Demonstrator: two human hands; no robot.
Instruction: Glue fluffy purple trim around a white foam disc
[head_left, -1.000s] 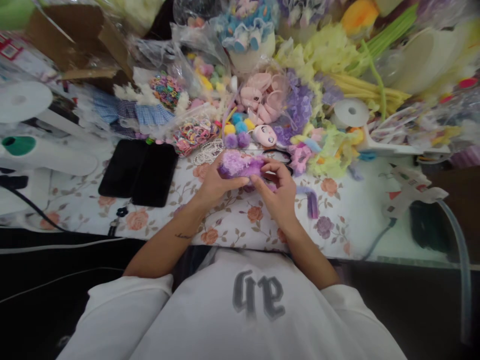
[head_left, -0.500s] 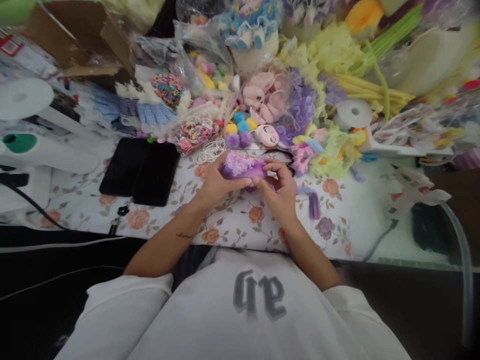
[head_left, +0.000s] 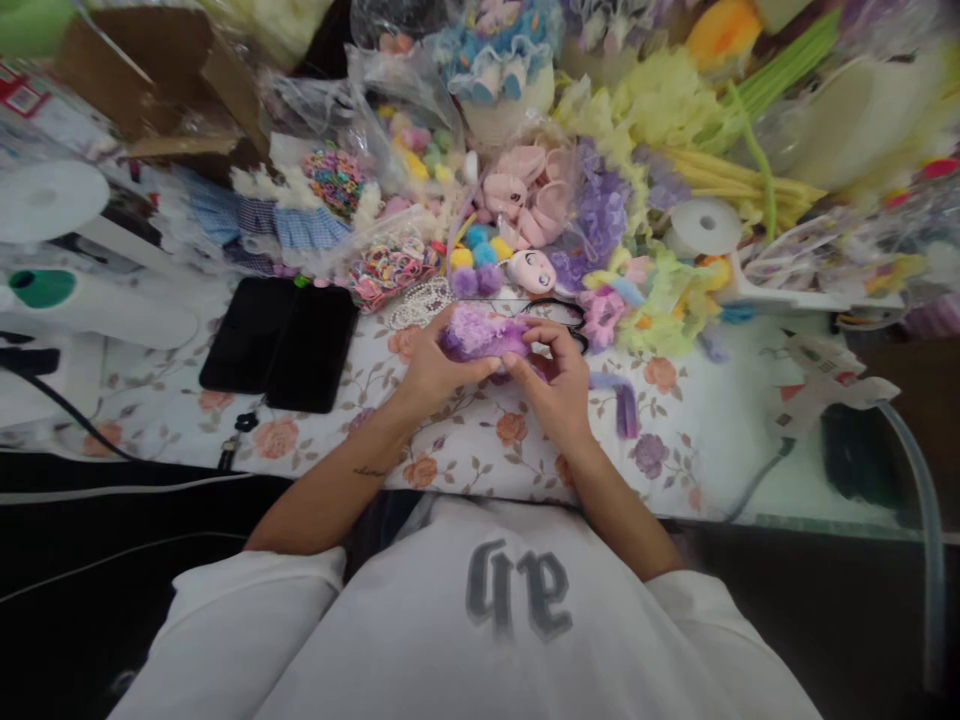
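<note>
A fluffy purple tuft [head_left: 480, 332] sits between both hands above the floral tablecloth [head_left: 480, 440]. My left hand [head_left: 427, 370] wraps round its left side with the thumb pressed underneath. My right hand [head_left: 559, 385] pinches its right end with curled fingers. Just behind the hands lie black scissors [head_left: 559, 312], a small doll head [head_left: 531, 270] and several coloured pom-poms [head_left: 474, 265]. A short purple strip [head_left: 622, 400] lies on the cloth to the right of my right hand.
Two black phones [head_left: 281, 340] lie at the left. A white glue gun [head_left: 825, 385] with a cable rests at the right. A white tape roll [head_left: 701, 228], bags of small coloured hair bands [head_left: 390, 265], pink doll parts [head_left: 525, 195] and yellow-green trims crowd the back.
Both hands stay on the purple tuft; the right hand's fingers have shifted slightly along its right end. Nothing else has moved.
</note>
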